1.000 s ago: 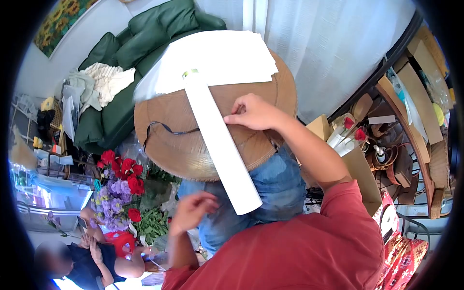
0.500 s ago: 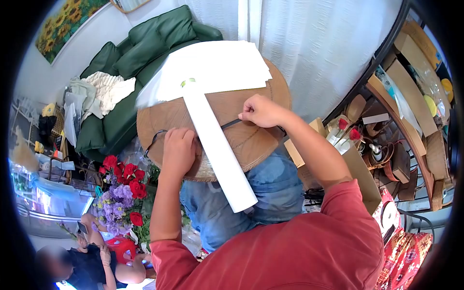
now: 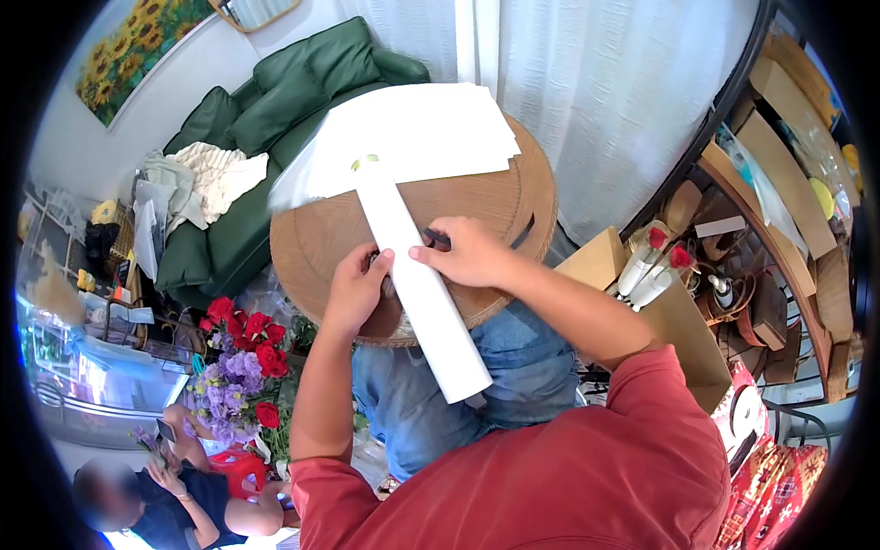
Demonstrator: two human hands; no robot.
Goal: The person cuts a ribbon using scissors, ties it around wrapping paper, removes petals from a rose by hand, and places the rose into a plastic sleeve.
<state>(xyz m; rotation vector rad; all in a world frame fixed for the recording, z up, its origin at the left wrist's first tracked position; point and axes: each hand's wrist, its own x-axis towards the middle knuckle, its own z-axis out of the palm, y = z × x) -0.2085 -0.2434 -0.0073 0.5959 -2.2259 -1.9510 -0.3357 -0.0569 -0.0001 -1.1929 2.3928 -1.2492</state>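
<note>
A long white paper roll lies across the round wooden table, its near end over my lap. Something greenish shows at its far end. My left hand is closed at the roll's left side, with a bit of black ribbon between the fingers and the thumb against the paper. On the other side, my right hand pinches the black ribbon, its thumb touching the roll. A loose ribbon tail rests on the table to the right. Where the ribbon passes around the roll is hidden.
White sheets are stacked on the table's far side. Red roses and purple flowers stand at left, near a seated person. At right is a cardboard box beside white-wrapped roses. A green sofa stands behind.
Both hands have moved inward to the paper roll, bringing the ribbon ends closer. The right hand has shifted left and slightly down. The roll stays in place.
</note>
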